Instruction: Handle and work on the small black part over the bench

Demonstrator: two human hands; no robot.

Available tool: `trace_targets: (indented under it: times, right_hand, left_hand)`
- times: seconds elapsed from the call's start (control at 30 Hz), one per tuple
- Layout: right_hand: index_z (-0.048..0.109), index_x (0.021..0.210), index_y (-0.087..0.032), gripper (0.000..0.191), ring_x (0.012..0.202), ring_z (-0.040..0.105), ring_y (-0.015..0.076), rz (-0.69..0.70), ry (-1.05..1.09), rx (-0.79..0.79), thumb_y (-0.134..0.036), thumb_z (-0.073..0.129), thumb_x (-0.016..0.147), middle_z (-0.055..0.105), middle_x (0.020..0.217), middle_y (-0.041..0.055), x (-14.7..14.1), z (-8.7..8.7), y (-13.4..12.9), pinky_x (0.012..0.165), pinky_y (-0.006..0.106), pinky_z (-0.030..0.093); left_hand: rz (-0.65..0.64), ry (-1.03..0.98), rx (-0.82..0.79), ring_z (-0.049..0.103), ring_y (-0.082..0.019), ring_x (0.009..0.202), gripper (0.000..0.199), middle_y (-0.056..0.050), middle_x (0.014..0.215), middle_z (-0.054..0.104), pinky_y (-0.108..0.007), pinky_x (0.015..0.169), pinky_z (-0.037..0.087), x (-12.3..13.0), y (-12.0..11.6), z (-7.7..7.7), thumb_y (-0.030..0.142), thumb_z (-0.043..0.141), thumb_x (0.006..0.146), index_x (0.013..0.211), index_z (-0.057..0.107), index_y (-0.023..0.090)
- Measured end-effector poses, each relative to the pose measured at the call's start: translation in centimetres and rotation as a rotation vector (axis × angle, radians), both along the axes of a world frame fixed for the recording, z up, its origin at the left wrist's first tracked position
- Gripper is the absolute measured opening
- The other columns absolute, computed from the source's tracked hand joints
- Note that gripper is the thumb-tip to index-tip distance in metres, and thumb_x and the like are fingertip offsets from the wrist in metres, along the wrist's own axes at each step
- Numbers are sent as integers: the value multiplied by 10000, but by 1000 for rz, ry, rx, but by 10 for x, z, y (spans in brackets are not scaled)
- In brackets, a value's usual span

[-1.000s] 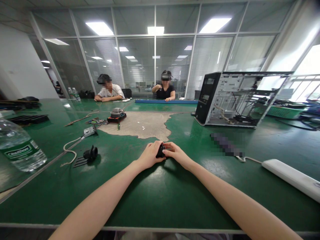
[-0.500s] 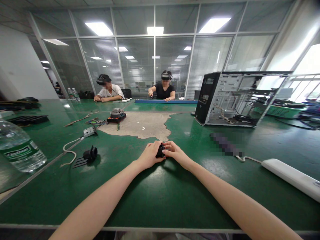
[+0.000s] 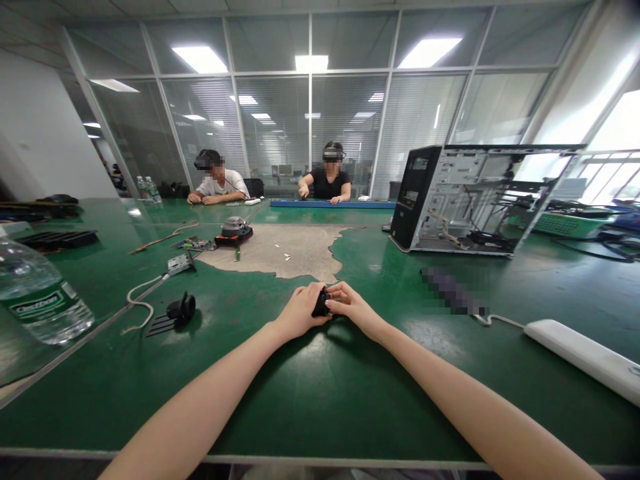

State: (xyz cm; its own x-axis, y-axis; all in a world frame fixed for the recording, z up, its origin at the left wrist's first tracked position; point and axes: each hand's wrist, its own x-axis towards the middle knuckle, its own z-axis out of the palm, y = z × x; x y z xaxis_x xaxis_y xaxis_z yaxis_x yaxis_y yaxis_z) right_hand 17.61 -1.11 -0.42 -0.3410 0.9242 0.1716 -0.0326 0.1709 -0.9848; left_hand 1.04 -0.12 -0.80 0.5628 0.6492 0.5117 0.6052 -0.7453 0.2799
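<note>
A small black part (image 3: 321, 304) is held just above the green table, at the middle of the view. My left hand (image 3: 301, 309) wraps around it from the left, thumb along its underside. From the other side, the fingertips of my right hand (image 3: 353, 309) pinch its right edge. Fingers cover much of the part, so its exact kind cannot be made out. To the left on the table lies another black piece (image 3: 181, 307), with a round collar and several thin prongs.
A large water bottle (image 3: 43, 293) stands at left, near a bracket with a cord (image 3: 180, 264). An open computer case (image 3: 480, 200) is at right, above a white power strip (image 3: 580, 353). A round metal component (image 3: 234, 229) sits further back. Two people (image 3: 333, 177) sit across the table.
Both hands keep their hold on the black part, almost unmoved. Across the table, one person's raised hand has shifted slightly.
</note>
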Motion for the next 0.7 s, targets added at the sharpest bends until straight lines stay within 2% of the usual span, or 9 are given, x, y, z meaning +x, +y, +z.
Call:
trace_targets:
  times: [0.17,0.33,0.47,0.7]
  right_hand:
    - [505,933,-194,356,831,550,154,-11,-23,-22,-304,657,631,562,927,35,1,0,1,752,328,436]
    - [482,873,-211,327,812,544,143,46,4,27,-277,672,615,573,856,-2,2,3,-3,720,303,438]
    - [479,836,-210,263,775,541,128,20,18,16,-322,633,655,563,881,1,0,4,-4,688,288,444]
    - [498,922,-194,325,811,545,148,-26,-31,-15,-314,637,653,556,935,37,1,-1,1,719,319,442]
  left_hand:
    - [4,1,-6,458,-228,1025,575,-73,1089,470,-378,872,336,0,0,1,340,620,662,1136,324,205]
    - [7,6,-18,459,-230,1026,575,-68,1090,470,-385,877,328,0,-1,2,324,625,654,1132,325,212]
    - [5,6,-20,463,-227,1020,575,-66,1090,470,-382,874,331,0,-2,3,325,624,659,1135,321,214]
    - [13,14,-15,464,-226,1019,569,-70,1083,475,-377,869,338,1,-2,3,329,622,666,1134,322,207]
